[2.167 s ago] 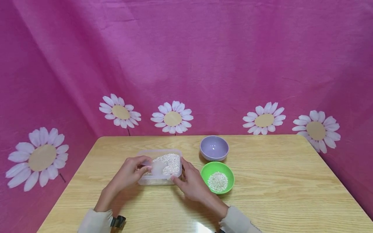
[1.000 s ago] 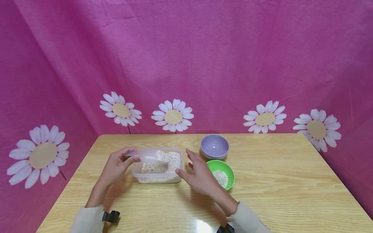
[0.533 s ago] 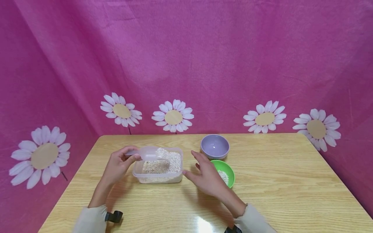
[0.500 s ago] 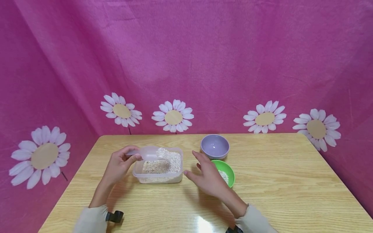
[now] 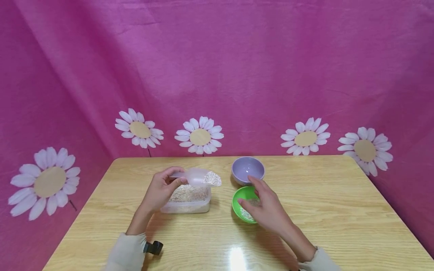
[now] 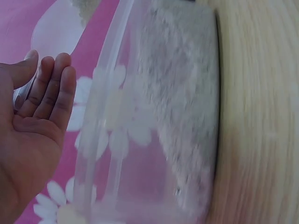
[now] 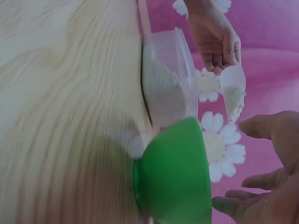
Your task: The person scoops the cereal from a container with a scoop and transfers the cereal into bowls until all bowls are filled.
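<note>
My left hand (image 5: 161,190) pinches the handle of a translucent plastic scoop (image 5: 196,176), its bowl heaped with oats (image 5: 212,178). In the head view the scoop is raised over the right part of a clear rectangular container (image 5: 190,207) of oats. My right hand (image 5: 268,209) is over the green bowl (image 5: 236,210), thumb and fingers spread apart and holding nothing. Some oats lie in that bowl, partly hidden by the hand. In the right wrist view the fingertips are right at the green bowl's rim, and the loaded scoop (image 6: 58,28) also shows in the left wrist view.
A purple bowl (image 5: 242,171) with nothing in it stands just behind the green one. All of this is on a wooden table (image 5: 325,203), with a pink flowered cloth (image 5: 251,75) hanging behind its far edge.
The scoop came up out of the container with oats, paused above it, then moved right with my left hand. My right hand let go of the container and moved right over the green bowl.
</note>
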Demonstrator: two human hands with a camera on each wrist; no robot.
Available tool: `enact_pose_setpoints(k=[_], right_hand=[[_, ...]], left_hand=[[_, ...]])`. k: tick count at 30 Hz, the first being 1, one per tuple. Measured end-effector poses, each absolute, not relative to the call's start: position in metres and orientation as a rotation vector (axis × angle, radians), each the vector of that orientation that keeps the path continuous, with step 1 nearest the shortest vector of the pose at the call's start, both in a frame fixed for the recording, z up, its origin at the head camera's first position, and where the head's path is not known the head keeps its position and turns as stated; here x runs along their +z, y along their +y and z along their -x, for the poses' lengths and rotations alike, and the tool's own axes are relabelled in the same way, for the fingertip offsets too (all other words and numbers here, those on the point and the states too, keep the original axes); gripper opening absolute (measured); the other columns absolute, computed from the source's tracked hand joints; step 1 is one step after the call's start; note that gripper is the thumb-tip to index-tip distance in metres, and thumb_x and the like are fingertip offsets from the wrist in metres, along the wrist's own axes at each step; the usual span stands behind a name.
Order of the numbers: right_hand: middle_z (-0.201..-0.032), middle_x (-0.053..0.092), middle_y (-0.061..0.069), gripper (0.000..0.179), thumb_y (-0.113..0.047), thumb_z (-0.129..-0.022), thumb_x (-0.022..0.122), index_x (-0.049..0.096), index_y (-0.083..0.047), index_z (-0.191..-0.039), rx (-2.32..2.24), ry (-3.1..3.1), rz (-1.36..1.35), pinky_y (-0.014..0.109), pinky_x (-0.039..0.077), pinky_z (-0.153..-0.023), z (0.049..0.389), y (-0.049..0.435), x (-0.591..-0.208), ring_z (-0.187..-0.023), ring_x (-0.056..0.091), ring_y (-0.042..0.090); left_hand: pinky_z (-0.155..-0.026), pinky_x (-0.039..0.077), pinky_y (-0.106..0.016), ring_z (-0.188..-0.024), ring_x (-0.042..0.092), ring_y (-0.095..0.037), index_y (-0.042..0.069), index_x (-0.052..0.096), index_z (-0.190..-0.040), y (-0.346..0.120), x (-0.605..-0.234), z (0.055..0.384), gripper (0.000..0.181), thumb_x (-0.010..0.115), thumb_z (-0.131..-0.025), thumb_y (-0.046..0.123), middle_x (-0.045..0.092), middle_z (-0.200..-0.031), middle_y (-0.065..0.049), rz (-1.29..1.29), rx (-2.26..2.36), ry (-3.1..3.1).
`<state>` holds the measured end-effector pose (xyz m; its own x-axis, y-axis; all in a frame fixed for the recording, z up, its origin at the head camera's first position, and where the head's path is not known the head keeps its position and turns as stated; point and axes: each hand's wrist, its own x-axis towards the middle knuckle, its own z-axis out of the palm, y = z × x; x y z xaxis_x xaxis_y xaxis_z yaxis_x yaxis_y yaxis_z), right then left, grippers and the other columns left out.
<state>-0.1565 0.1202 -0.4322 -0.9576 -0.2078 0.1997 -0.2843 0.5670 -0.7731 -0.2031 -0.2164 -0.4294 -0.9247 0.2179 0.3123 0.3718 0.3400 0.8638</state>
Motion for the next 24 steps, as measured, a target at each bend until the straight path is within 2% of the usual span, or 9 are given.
enact_pose_setpoints(k=[5,10,19,24], right_hand=[[-0.152,0.059,0.022,0.075,-0.023,-0.096,0.083,0.047,0.004,-0.156,1.265,-2.691,-0.396,0.055,0.055,-0.108,0.152,0.139,-0.434,-0.13,0.064,0.041],[-0.156,0.054,0.025,0.076,-0.025,-0.096,0.083,0.048,0.005,-0.156,1.263,-2.707,-0.371,0.055,0.056,-0.108,0.149,0.156,-0.44,-0.135,0.062,0.047],[-0.16,0.051,0.027,0.092,-0.035,-0.089,0.089,0.043,0.006,-0.158,1.291,-2.83,-0.324,0.059,0.043,-0.12,0.144,0.172,-0.453,-0.149,0.049,0.048],[-0.157,0.054,0.027,0.099,-0.037,-0.087,0.092,0.041,0.009,-0.158,1.334,-2.848,-0.352,0.058,0.045,-0.119,0.144,0.172,-0.458,-0.146,0.054,0.045]], left_hand=[[-0.072,0.06,-0.03,-0.086,0.075,-0.024,-0.001,0.073,-0.118,-0.193,-0.434,0.207,0.02,0.074,-0.099,0.004,0.077,-0.102,-0.02,0.631,-1.664,-2.451],[-0.076,0.062,-0.031,-0.091,0.079,-0.029,0.0,0.073,-0.118,-0.172,-0.436,0.209,0.018,0.073,-0.1,0.005,0.078,-0.102,-0.018,0.72,-1.672,-2.459],[-0.08,0.06,-0.022,-0.091,0.077,-0.008,-0.002,0.073,-0.119,-0.148,-0.435,0.207,0.019,0.073,-0.101,0.005,0.079,-0.107,-0.02,0.82,-1.701,-2.477],[-0.083,0.06,-0.023,-0.093,0.074,-0.005,0.003,0.074,-0.117,-0.139,-0.435,0.208,0.016,0.073,-0.101,0.008,0.079,-0.105,-0.013,0.877,-1.646,-2.532]])
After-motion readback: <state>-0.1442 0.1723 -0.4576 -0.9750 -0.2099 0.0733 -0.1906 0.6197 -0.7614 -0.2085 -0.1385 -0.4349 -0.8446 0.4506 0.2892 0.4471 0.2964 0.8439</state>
